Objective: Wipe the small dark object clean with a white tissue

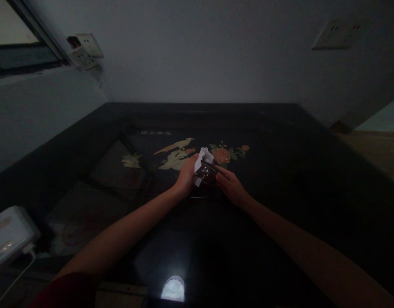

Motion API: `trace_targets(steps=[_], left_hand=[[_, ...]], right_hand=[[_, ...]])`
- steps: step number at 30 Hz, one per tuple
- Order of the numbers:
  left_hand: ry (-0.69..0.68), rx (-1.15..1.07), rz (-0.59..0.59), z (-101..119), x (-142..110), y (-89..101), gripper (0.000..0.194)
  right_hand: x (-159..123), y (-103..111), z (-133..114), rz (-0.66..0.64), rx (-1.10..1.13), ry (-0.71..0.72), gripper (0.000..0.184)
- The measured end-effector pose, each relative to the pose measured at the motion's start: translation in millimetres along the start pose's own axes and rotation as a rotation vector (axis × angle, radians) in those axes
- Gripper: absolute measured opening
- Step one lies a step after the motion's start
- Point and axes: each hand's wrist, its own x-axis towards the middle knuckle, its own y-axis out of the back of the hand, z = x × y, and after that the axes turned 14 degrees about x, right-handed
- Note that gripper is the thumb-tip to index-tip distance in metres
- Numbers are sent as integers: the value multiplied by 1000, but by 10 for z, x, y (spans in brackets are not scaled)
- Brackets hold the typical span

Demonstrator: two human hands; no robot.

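Above the middle of a glossy black table (264,231), both hands meet at a small, shiny dark brown object (207,174); its exact kind is hard to make out in the dim light. My right hand (231,185) grips its right side, with the thumb on the near face. A crumpled white tissue or paper (204,155) lies against the object's left and far sides. My left hand (186,175) is closed round the left side of this white sheet, its fingers mostly hidden behind it.
The tabletop carries a picture of a bird (174,146) and a peony (221,155). At the left edge sits a white box-shaped device (11,235) with a cable. Wall sockets (340,34) are at the upper right, and more sockets (84,55) at the upper left near a window.
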Motion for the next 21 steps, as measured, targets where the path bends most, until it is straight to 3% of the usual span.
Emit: trace_targets(steps=[5, 9, 13, 17, 21], left_hand=[[-194, 250, 57, 47, -73, 28, 39], [-557, 574, 79, 112, -131, 48, 39], [-887, 921, 20, 178, -156, 69, 32], [-946, 1071, 5, 220, -171, 69, 30], [-855, 860, 17, 205, -160, 59, 34]], right_hand=[[-1, 18, 9, -1, -47, 2, 51], [-3, 6, -5, 16, -82, 27, 46], [-4, -24, -23, 70, -105, 43, 35], [3, -17, -2, 85, -53, 51, 29], [3, -25, -15, 48, -64, 54, 34]])
